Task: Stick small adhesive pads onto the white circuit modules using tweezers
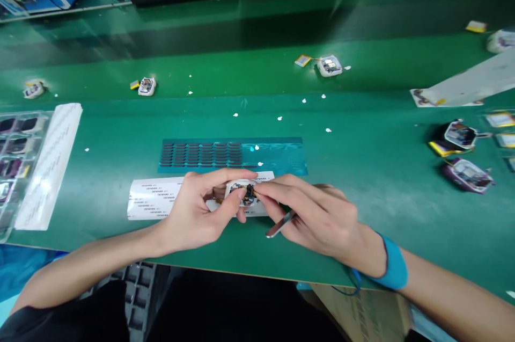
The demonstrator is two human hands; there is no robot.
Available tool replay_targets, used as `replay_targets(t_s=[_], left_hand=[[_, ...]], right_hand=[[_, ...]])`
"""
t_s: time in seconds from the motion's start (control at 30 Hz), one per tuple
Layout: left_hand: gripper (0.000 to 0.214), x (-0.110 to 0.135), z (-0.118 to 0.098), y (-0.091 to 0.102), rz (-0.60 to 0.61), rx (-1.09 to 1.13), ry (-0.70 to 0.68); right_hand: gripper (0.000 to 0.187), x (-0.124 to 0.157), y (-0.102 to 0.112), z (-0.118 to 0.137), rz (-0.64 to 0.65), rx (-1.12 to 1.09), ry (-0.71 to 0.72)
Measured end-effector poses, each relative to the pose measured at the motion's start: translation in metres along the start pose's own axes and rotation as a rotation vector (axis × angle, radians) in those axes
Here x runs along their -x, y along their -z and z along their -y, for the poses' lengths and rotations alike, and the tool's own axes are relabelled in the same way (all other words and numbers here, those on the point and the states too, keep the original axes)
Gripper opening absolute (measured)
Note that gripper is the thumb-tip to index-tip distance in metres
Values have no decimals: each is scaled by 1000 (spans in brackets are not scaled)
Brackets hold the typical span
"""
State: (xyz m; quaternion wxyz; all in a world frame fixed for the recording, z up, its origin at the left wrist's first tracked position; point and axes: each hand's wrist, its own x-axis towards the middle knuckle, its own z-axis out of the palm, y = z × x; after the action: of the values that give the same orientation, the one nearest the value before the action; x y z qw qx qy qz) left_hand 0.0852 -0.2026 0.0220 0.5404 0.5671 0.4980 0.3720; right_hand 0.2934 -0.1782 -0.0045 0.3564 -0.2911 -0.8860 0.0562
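Observation:
My left hand is closed around a small white watch case, fingers along its far side and thumb on the near side. The case lies with its inside facing up, showing dark electronic parts. My right hand pinches at the right edge of those parts with thumb and forefinger. Tucked in the same hand is a pair of metal tweezers, its flat end pointing down to the left; the rest is hidden. Beneath both hands lies a white printed strip. Just beyond is a blue sheet bearing rows of dark thin strips.
Open watch cases with yellow-edged batteries lie further back, one white and another. At right sit a black case and a purple case near a white bracket. A clear tray stands at left.

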Motion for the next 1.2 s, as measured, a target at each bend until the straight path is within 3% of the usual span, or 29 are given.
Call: replay_targets(t_s=[0.2,0.5,0.77,1.0,1.2], left_hand=[[23,4,0,-3,-59,-93,-62],[9,-1,-1,-3,-47,41,21],[12,0,-1,-5,53,160,104],[13,-2,-3,-5,75,204,141],[13,-3,1,-5,47,196,180]], right_hand=[[28,-3,8,0,90,75,114],[9,-7,2,-6,36,-113,-94],[22,-3,3,-6,22,-33,-72],[27,-1,12,-17,153,100,151],[48,-6,10,-28,64,285,-158]])
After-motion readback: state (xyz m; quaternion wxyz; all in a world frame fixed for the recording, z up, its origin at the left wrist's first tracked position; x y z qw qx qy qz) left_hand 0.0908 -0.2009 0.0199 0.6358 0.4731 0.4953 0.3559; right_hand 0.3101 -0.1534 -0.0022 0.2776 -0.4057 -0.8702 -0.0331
